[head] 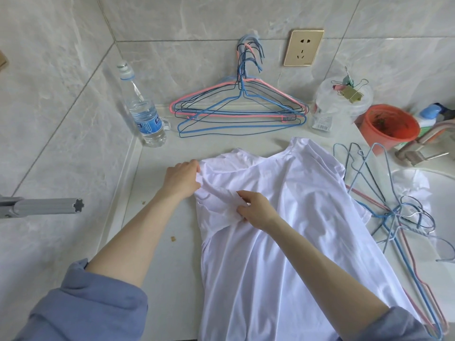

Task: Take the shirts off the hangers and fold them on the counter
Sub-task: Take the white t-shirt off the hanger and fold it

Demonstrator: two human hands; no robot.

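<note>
A white shirt (290, 217) lies spread on the pale counter (157, 242), collar toward the wall, hem toward me. My left hand (183, 179) grips the shirt's left shoulder edge. My right hand (256, 210) pinches the folded-in left sleeve just right of it. Several wire hangers (236, 112), blue, pink and dark, hang from a wall hook and rest on the counter behind the shirt. Another loose heap of wire hangers (394, 212) lies to the right of the shirt, partly over the sink rim.
A water bottle (145, 114) stands at the back left. A clear tub with binder clips (342, 102), an orange bucket (389, 126) and a tap (423, 143) stand at the back right. A grey rail end (49, 206) juts in from the left.
</note>
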